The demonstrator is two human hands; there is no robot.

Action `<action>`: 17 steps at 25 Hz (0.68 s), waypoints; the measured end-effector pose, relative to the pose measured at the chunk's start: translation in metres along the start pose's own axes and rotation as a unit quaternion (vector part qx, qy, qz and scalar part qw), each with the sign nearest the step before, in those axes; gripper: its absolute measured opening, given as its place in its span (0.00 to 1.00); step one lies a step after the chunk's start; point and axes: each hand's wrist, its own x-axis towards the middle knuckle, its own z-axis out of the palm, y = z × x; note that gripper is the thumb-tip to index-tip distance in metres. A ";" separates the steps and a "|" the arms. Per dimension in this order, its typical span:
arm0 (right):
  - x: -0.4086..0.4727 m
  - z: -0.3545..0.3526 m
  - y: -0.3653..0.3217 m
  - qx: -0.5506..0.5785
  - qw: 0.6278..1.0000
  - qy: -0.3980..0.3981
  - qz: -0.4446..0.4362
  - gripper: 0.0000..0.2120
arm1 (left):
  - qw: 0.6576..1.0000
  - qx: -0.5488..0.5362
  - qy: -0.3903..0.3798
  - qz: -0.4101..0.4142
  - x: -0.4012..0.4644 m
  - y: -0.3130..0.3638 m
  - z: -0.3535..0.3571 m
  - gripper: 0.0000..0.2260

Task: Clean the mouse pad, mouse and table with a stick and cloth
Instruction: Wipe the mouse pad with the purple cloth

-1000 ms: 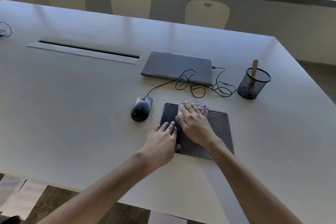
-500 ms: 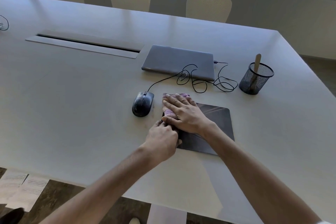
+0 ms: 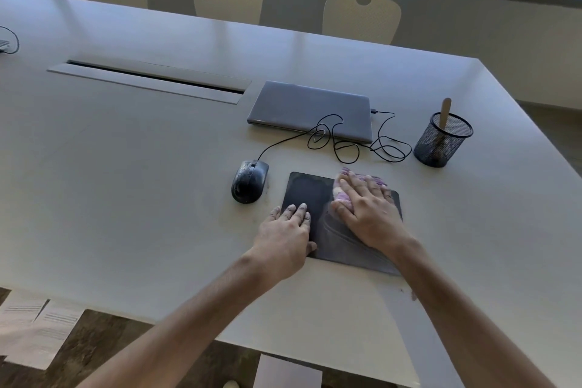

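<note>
Both bare forearms are extended forward from the lower edge of the view, converging slightly. The left hand (image 3: pixel 285 238) is laid palm down, its fingers (image 3: pixel 296 213) held straight and close together. The right hand (image 3: pixel 367 213) is likewise placed palm down, with fingers spread and flattened, just beside the left.

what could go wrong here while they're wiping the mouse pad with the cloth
The right hand presses the cloth near the mouse pad's far edge; a long stroke might catch the looped mouse cable and drag the mouse. The left hand pins only the pad's left edge, so the right side may slide or bunch.
</note>
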 end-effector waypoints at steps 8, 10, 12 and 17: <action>0.018 0.005 -0.052 0.085 0.995 -0.014 0.058 0.28 | 1.000 0.000 0.011 0.008 0.002 0.001 -0.002 0.27; 0.030 0.006 -0.075 0.103 0.994 -0.028 0.013 0.26 | 1.000 -0.007 0.028 0.010 0.002 0.002 -0.003 0.26; 0.038 0.006 -0.094 0.122 0.991 -0.045 -0.044 0.24 | 0.999 -0.011 0.043 -0.002 0.000 0.003 -0.005 0.24; 0.037 0.003 -0.082 0.043 0.991 -0.029 -0.127 0.23 | 1.000 0.019 0.021 -0.008 0.001 0.004 -0.010 0.24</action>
